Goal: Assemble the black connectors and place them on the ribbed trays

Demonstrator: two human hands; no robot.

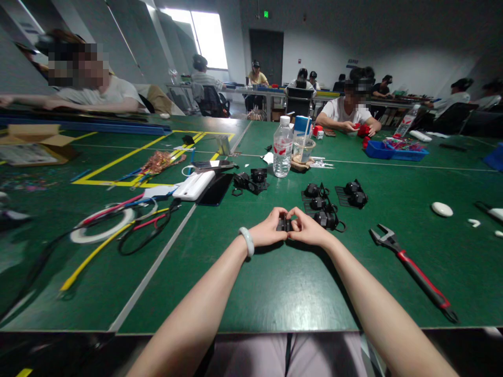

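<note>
Both hands meet above the green table, pinching one small black plastic part (283, 224) between them. My left hand (269, 229) wears a pale bangle on the wrist, and its fingers are closed on the part's left side. On the other side, my right hand (310, 228) has thumb and forefinger bent round the same part. The fingers hide much of its shape. Just beyond the right hand lie black threaded fittings on slotted plates (319, 203), with a second black group (352, 193) to their right. More black fittings and a ring (251, 181) sit beyond the left hand.
An adjustable wrench (412, 275) with red-black handles lies at right, near a white oval object (442, 209). A water bottle (282, 147) and a cup (302, 149) stand ahead. Cables (106, 225), a white power bank (195, 185) and a dark phone (215, 189) lie left. Co-workers sit around.
</note>
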